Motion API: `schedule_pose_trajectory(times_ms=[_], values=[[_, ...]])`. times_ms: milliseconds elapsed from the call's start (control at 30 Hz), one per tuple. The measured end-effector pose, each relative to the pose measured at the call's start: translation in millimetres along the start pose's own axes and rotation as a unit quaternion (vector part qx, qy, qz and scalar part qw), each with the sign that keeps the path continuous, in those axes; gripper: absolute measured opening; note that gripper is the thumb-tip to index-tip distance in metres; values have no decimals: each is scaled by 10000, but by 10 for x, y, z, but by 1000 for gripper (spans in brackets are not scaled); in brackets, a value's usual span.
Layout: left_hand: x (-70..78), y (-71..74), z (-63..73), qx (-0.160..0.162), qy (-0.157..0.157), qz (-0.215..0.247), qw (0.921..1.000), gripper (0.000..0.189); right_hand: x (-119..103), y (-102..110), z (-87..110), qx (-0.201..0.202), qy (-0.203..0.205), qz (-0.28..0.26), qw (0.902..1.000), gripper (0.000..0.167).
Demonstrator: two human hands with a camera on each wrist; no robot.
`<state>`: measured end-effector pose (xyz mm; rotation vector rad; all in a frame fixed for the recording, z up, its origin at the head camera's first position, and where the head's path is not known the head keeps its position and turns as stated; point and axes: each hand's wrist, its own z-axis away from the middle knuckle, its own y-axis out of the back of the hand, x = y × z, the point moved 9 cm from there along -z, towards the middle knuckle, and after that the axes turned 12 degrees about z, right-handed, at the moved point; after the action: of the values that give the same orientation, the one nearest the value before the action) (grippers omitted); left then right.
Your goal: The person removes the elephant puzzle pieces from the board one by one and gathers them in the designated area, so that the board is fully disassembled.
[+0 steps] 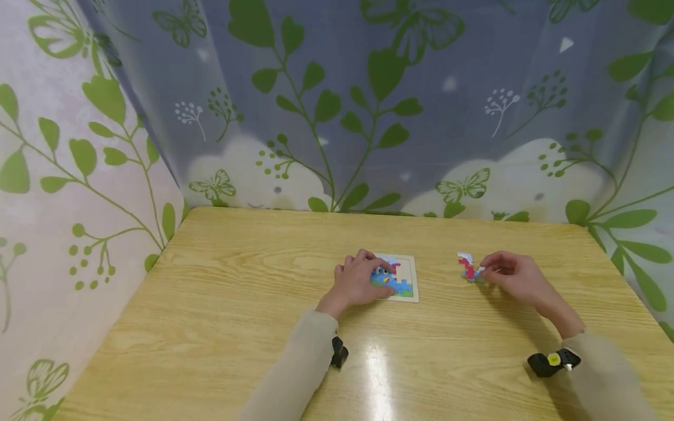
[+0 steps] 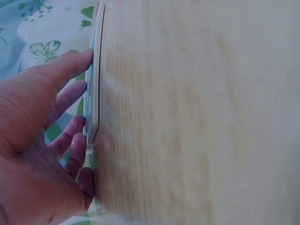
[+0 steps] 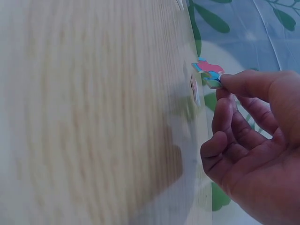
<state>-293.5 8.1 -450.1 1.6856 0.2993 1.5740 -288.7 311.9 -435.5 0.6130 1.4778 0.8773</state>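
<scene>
A square jigsaw puzzle [image 1: 413,275] in a pale frame lies flat on the table, with blue, green and red picture parts in it. Spread over its left side, my left hand [image 1: 360,279] rests its fingertips on the puzzle; in the left wrist view, thumb and fingers [image 2: 75,61] touch the board's top face. To the right of the board, my right hand [image 1: 518,278] pinches a jigsaw piece [image 3: 210,72] of red, blue and green between thumb and finger, raised over the table. Beside that hand lies another red and white piece [image 1: 464,258].
Both hands work over a wood-grain table [image 1: 210,321]. A patterned curtain [image 1: 337,105] with leaves and butterflies stands along the table's back edge and sides. Dark wrist devices [image 1: 553,361] sit on both sleeves.
</scene>
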Motion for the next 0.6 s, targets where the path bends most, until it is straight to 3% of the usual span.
schedule_pose_trajectory(times_ms=[600], values=[[-52,-3,-42,-121,75,211,9997,39,266,129,-137,168,156,261,9994,24]])
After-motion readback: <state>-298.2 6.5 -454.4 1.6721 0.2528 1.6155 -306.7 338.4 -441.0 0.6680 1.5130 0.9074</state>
